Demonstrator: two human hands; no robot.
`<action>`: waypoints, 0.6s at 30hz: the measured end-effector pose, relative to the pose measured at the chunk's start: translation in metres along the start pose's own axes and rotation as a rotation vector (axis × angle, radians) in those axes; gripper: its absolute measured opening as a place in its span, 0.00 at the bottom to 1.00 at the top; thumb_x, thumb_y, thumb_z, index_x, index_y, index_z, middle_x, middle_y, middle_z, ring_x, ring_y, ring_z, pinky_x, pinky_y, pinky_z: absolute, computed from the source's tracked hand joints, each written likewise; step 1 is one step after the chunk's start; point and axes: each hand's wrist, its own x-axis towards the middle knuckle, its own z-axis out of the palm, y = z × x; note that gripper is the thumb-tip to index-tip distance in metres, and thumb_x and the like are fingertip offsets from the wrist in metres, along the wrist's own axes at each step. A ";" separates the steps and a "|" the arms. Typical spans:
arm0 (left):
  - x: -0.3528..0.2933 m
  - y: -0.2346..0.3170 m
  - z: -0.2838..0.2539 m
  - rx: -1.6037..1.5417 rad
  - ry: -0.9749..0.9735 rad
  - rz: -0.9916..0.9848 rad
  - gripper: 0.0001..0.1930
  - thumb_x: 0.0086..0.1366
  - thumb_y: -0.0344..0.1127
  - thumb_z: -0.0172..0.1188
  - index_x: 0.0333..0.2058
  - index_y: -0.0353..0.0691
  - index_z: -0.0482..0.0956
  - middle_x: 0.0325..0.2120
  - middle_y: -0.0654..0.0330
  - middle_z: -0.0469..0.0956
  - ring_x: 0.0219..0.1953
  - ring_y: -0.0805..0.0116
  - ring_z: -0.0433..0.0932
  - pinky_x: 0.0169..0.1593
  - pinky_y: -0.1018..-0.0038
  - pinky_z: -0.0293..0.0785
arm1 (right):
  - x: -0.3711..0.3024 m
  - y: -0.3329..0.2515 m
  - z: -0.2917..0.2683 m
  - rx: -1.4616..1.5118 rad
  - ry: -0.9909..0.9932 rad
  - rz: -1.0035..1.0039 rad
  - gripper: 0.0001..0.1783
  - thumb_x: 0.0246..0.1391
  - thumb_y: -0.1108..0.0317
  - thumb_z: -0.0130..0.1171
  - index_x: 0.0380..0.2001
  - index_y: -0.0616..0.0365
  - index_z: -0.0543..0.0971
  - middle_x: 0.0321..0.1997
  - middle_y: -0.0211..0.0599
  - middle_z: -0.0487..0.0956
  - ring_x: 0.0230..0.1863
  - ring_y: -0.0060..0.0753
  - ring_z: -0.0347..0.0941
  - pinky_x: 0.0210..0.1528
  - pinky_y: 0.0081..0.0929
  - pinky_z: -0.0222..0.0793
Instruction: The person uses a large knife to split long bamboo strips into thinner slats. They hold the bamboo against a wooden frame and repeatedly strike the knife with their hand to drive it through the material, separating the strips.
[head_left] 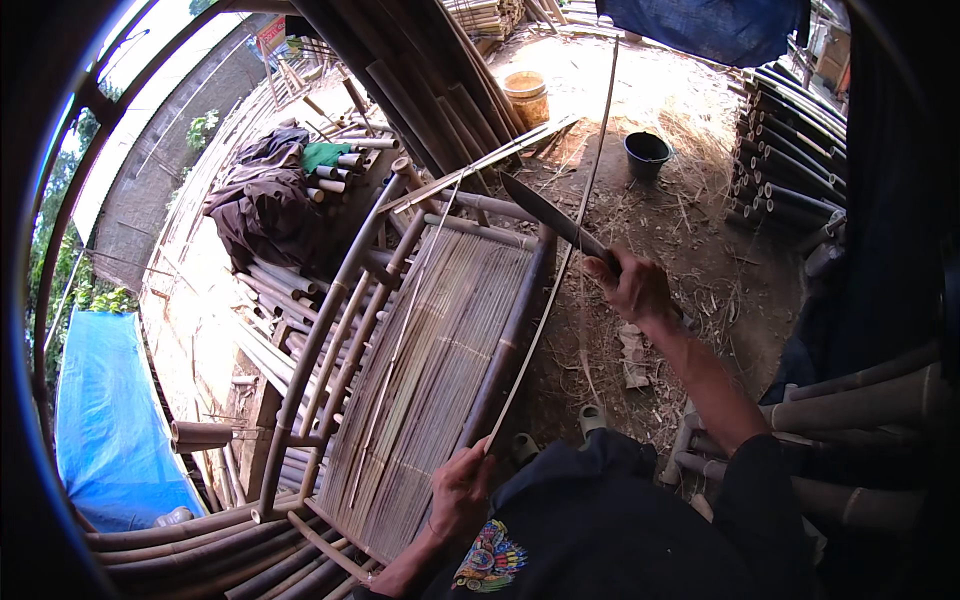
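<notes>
My left hand is closed around the near end of a long, thin bamboo strip, which runs up and away past the bench. The fingers of my right hand wrap the handle of a large machete. Its broad dark blade points to the upper left and crosses the strip; whether the edge touches it I cannot tell. Left of the strip stands a bamboo bench with a slatted seat. Another thin strip lies along those slats.
Bamboo poles are piled behind the bench, partly under a dark cloth. Further off stand a black bucket and a yellowish bucket. Stacked poles rise at the right, and a blue tarp hangs at the left.
</notes>
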 end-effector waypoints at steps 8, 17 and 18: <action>-0.002 -0.007 -0.005 0.001 -0.038 0.057 0.13 0.61 0.27 0.56 0.45 0.38 0.77 0.24 0.51 0.73 0.28 0.56 0.76 0.32 0.68 0.70 | -0.004 0.014 -0.001 -0.129 0.123 -0.198 0.35 0.57 0.31 0.40 0.26 0.54 0.74 0.14 0.43 0.76 0.18 0.47 0.78 0.20 0.42 0.72; -0.034 -0.060 -0.018 0.029 -0.008 0.155 0.12 0.56 0.24 0.59 0.41 0.37 0.78 0.22 0.52 0.74 0.24 0.56 0.75 0.27 0.67 0.70 | 0.052 0.059 -0.067 -0.258 0.182 0.102 0.38 0.56 0.27 0.35 0.32 0.52 0.75 0.20 0.48 0.78 0.27 0.53 0.79 0.28 0.47 0.73; -0.043 -0.075 -0.024 0.062 0.005 0.184 0.12 0.57 0.25 0.59 0.41 0.37 0.78 0.21 0.53 0.74 0.23 0.56 0.75 0.26 0.67 0.70 | 0.058 0.066 -0.076 -0.240 0.208 0.157 0.39 0.55 0.27 0.34 0.32 0.52 0.76 0.20 0.48 0.78 0.28 0.53 0.79 0.29 0.47 0.73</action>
